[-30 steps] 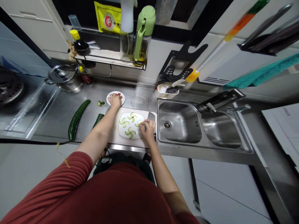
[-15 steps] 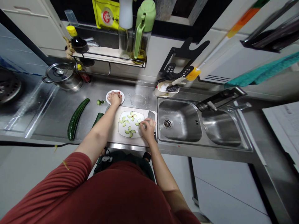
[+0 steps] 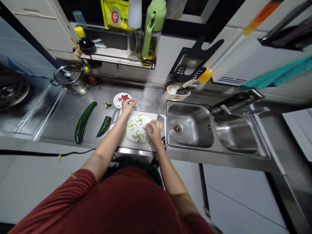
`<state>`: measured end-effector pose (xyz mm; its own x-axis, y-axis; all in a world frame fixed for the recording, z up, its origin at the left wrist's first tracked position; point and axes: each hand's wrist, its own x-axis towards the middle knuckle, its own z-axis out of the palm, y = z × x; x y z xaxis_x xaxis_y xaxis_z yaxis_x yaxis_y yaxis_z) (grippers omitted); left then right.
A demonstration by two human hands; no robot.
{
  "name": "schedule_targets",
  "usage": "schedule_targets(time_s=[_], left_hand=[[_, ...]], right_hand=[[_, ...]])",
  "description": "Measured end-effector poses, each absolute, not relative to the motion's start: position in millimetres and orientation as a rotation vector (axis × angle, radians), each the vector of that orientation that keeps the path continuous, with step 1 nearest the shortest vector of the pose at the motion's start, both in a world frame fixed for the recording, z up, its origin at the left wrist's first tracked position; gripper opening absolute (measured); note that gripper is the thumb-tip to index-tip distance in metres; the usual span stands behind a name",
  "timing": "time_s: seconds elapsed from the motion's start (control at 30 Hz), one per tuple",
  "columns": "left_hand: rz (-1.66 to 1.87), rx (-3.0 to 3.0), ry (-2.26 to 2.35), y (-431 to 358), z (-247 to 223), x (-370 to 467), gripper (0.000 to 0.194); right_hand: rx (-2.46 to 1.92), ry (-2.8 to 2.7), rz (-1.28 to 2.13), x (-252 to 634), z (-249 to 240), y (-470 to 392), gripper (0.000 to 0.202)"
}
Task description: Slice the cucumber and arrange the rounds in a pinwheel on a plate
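The cucumber slices (image 3: 138,136) lie in curved pinwheel groups on a white plate (image 3: 130,132), one group with a red bit at its centre. The right hand (image 3: 154,130) covers the plate's right edge and part of the group there; its grip is curled nearly closed at the green slices, though I cannot tell whether it has hold of one.

The plate rests on a cutting board (image 3: 123,139). Along the board's right side lies a knife (image 3: 161,120), its middle hidden by the right hand, its black handle near the front edge. The left forearm crosses the board's left part. Beyond the plate, the left hand (image 3: 128,105) hovers at the right rim of a small dish (image 3: 116,102) of red pieces (image 3: 123,97), its grip pinched to the fingertips; whether anything small is between them cannot be told.

Left of the board, on the steel bench (image 3: 60,120), are a short cucumber (image 3: 104,126), small green scraps (image 3: 106,105) and a long cucumber (image 3: 84,123). Farther back stand a lidded pot (image 3: 73,85) and a yellow-capped bottle (image 3: 92,78), beside each other. A double sink (image 3: 191,126) sits just beside the board's right edge, with a caddy (image 3: 173,96) behind it. A loaded shelf (image 3: 113,58) overhangs the back.
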<state>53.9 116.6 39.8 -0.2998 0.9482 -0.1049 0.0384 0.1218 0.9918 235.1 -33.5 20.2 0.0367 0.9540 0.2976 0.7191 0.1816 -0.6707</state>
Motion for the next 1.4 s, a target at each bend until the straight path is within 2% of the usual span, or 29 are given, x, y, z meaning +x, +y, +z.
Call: schedule_targets(time_s=[0.23,0.57,1.4], left_hand=[[1.297,0.975,1.304,63.3,53.1,69.9,0.023],[1.196,1.362,1.422,-7.0,54.9,69.6,0.012],[1.079,1.477,1.452,-46.7,47.4,58.1,0.011]], right_hand=[[-1.578,-1.732,0.418,230.5,31.9,-30.5,0.011],[-1.536,-1.767,0.415,223.6,53.4,-36.6,0.014],[-1.430,-1.912,0.482,218.1,60.7,-58.2,0.014]])
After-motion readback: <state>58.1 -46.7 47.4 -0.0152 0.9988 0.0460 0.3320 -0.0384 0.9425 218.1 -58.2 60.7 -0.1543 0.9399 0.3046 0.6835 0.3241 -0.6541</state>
